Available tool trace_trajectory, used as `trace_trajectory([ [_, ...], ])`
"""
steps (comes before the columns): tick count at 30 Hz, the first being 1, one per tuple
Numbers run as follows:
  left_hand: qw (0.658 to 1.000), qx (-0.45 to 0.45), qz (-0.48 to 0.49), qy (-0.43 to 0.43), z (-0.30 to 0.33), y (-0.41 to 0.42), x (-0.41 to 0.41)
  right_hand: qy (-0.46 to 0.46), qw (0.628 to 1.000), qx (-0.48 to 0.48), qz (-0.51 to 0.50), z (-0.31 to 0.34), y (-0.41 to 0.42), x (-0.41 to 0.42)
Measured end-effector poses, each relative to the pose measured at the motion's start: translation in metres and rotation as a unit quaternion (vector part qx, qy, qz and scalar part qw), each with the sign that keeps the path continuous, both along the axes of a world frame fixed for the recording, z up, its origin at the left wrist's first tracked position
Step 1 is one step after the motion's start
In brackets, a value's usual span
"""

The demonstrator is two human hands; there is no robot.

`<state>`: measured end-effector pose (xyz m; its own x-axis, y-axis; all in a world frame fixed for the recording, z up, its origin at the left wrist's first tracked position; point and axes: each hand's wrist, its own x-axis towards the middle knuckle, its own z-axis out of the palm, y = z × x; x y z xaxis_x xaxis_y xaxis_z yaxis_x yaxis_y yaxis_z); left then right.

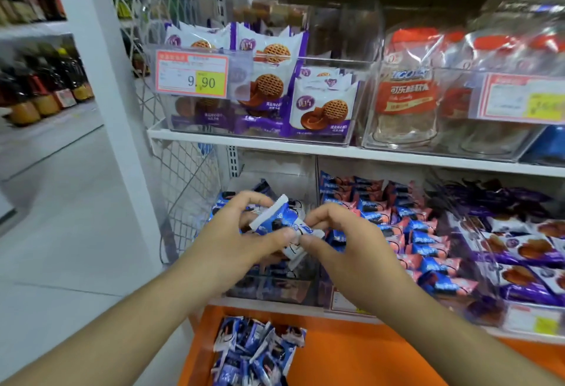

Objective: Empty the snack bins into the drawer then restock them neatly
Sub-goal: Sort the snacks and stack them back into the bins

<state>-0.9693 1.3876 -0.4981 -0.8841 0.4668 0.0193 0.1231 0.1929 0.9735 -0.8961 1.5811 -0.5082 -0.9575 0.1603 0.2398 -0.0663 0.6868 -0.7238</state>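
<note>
Two hands meet over the near-left clear bin [275,289] on the lower shelf: the left hand [241,232] grips a few blue-white packets [279,216], the right hand [336,232] pinches one by its end. More such packets lie in the orange drawer [367,355] below — its right part bare. Far left, a tag [192,73] reads "9.90" on a bin of purple biscuit packs [322,110]. Left of the shelves, open floor [61,217].

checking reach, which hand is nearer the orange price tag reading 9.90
Left. The left hand is almost directly below the orange price tag on the upper clear bin; the right hand is further right.
</note>
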Motion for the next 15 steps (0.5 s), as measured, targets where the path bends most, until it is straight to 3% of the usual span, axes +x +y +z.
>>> trace_trajectory([
  [4, 0.973, -0.135, -0.098, 0.157, -0.005, -0.009, -0.014, -0.033, 0.999, 0.002, -0.021, -0.004, 0.007, -0.005],
  [7, 0.936, -0.201, -0.099, 0.27, -0.015, -0.007, -0.027, -0.034, 0.998, 0.045, -0.002, -0.008, 0.011, -0.007],
  [12, 0.914, -0.265, -0.026, 0.307, -0.027, 0.002, -0.057, -0.021, 0.982, 0.184, 0.036, -0.009, 0.028, -0.009],
  [15, 0.887, -0.32, 0.016, 0.334, -0.038, 0.023, -0.092, -0.055, 0.975, 0.21, 0.032, -0.012, 0.036, -0.01],
])
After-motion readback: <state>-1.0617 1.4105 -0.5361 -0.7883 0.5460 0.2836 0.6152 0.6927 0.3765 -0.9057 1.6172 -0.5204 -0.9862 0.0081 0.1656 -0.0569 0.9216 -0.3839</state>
